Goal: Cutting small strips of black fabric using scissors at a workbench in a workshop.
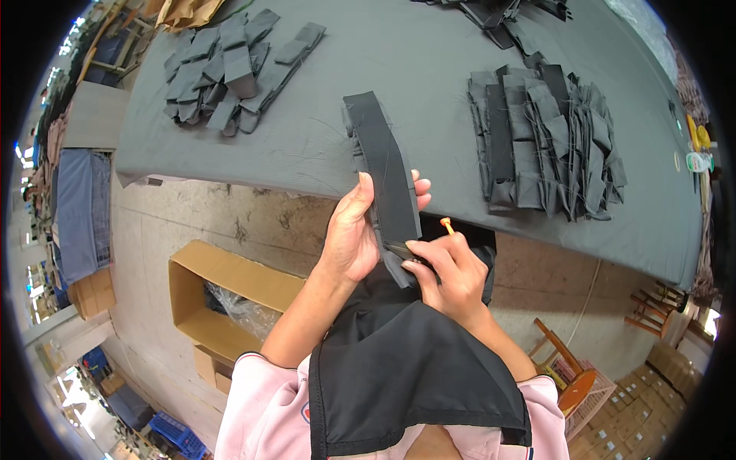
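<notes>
My left hand [354, 234] grips a long black fabric strip [383, 165] from its left side, thumb on top and fingertips showing past its right edge. The strip rises from my hands toward the grey table [322, 146]. My right hand [452, 276] pinches the strip's lower end and also holds a small tool with an orange tip [446, 225]. A larger black cloth [406, 368] lies over my lap under both hands.
A stack of black fabric pieces [544, 142] lies on the table at right, another pile [230, 65] at far left, and more [498, 15] at the top edge. An open cardboard box [222, 295] stands on the floor at left. A wooden stool [571, 376] sits lower right.
</notes>
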`<state>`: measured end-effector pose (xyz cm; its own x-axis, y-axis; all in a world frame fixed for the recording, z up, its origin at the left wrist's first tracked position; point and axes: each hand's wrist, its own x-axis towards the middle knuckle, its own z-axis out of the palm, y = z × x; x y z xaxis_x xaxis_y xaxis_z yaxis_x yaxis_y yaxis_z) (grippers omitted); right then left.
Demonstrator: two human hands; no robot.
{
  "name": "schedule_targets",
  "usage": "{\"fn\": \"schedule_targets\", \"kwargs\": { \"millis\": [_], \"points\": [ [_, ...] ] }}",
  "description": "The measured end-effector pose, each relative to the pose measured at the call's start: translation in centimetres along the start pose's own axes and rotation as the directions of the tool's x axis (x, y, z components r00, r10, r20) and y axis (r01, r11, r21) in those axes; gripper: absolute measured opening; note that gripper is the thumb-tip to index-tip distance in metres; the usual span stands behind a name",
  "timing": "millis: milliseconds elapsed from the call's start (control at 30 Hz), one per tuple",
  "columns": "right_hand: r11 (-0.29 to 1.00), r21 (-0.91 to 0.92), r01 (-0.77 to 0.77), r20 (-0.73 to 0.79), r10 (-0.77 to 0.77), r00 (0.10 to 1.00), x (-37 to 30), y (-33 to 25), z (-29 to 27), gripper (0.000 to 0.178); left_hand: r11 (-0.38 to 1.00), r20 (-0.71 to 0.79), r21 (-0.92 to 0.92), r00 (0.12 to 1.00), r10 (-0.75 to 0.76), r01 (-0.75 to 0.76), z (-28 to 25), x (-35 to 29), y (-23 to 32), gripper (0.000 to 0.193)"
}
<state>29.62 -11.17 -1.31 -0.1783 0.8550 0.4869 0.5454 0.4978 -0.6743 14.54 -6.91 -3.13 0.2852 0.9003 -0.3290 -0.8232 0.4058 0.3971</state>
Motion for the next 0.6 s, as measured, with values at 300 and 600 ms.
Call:
{"fn": "schedule_targets", "kwargs": {
  "millis": [300, 600],
  "points": [
    [0.977, 0.080, -0.199, 0.098, 0.191, 0.977, 2.2, 1.0, -0.6, 0.024, 0.999, 0.086, 0.036, 0.996, -0.021, 0.018, -0.5, -0.3, -0.3, 0.053],
    [0.999, 0.028, -0.039, 0.099, 0.036, 0.994, 2.8, 1.6, 0.2, 0.025, 0.999, 0.069, -0.039, 0.997, -0.033, 0.035, -1.3, -0.7, -0.7, 0.044]
  ]
}}
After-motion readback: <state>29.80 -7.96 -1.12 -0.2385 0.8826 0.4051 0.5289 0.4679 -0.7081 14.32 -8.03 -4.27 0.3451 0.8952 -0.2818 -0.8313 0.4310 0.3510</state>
